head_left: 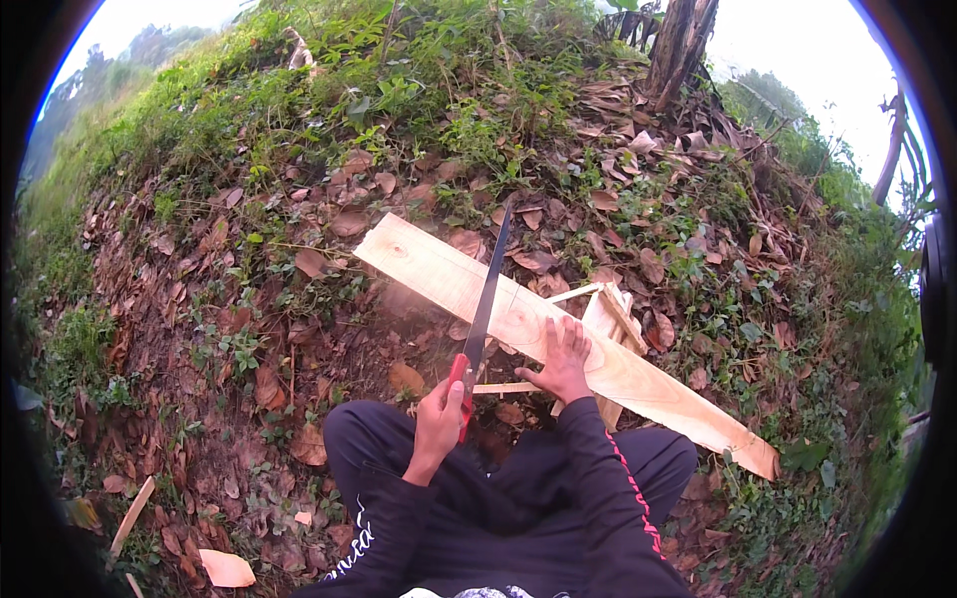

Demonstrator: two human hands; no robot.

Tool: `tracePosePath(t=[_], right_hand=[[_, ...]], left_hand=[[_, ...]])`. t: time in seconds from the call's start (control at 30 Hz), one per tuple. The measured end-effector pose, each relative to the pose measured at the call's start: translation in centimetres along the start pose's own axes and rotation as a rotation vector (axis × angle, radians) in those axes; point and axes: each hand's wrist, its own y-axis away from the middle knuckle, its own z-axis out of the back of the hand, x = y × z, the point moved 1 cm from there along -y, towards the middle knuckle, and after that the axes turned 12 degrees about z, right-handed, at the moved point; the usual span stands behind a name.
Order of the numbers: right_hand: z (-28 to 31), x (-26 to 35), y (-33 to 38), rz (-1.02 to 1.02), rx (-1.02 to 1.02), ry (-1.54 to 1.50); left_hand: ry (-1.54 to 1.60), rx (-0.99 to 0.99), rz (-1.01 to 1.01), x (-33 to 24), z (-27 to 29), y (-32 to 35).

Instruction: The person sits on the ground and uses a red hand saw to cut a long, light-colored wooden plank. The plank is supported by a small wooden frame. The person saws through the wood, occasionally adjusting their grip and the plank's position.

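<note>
Our left hand [440, 419] is wrapped tight around the red handle of a handsaw [484, 311], low in the middle of the frame, with the dark blade running up and slightly right from there and crossing the near edge of a long pale wooden plank [439, 271]. Our right hand [561, 361] sits just right of the blade, fingers spread flat and pressing down on the plank, not gripping anything. The plank runs diagonally from upper left of centre down to the lower right, resting over a small frame of thin wooden slats [610, 311] right of centre. Our dark trousers [498, 498] fill the bottom middle. All around is sloping ground with dry brown leaves and weeds, a tree trunk [678, 40] at top right, and wood offcuts [225, 569] at lower left.
</note>
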Motion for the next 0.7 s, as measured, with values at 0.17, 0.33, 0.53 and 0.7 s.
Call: tracePosePath(t=[0.17, 0.33, 0.53, 0.7], right_hand=[[-0.1, -3.1, -3.2, -0.129, -0.180, -0.148], [-2.5, -5.5, -6.5, -0.178, -0.357, -0.035], [-3.3, -5.8, -6.2, -0.120, -0.297, -0.007], [-3.2, -5.2, -6.5, -0.127, -0.372, 0.075]], left_hand=[[-0.075, -0.066, -0.086, 0.0, -1.0, 0.4], [-0.063, -0.045, -0.089, 0.3, -1.4, -0.1], [-0.161, -0.070, -0.078, -0.1, -1.5, -0.4], [-0.260, -0.097, -0.145, 0.1, -2.2, -1.3]])
